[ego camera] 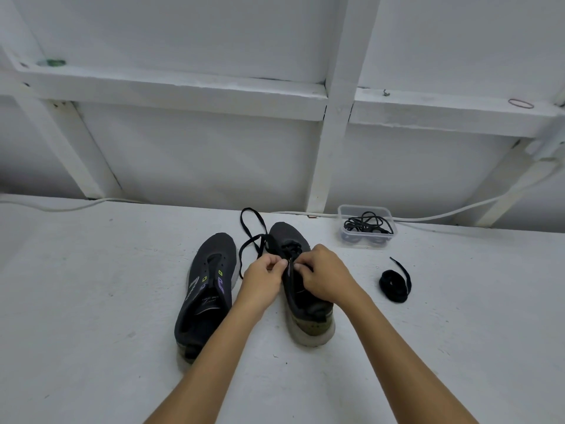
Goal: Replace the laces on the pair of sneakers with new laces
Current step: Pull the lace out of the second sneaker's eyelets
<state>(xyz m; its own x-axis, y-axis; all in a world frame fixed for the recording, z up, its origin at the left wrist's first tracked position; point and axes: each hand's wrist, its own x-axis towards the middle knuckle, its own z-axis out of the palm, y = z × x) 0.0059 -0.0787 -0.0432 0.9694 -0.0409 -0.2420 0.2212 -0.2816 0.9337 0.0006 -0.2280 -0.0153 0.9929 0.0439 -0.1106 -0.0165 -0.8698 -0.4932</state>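
Two dark knitted sneakers with pale, scuffed rubber soles are set side by side on a white painted table [91,301], toes pointing away from the person. The left sneaker [208,289] is unlaced, its tongue open and small green and purple marks shown along the eyelet rows. The right sneaker [301,289] is being worked on: a flat black lace [249,231] is threaded through its front eyelets, and its loose length is looped on the table between the toes. The lace is pinched between thumb and fingertips of the left hand [264,276] at the eyelets, and the fingers of the right hand [325,275] are curled at the same spot, though what they grip cannot be told exactly. A coiled black lace [395,285] lies to the right, well apart from the shoes. Farther back, a clear plastic container [367,226] with rounded corners is filled with tangled thin black cords. The table is matt and slightly specked; behind it a white wall with painted timber framing is seen, and a white cable [458,211] is run along its foot.
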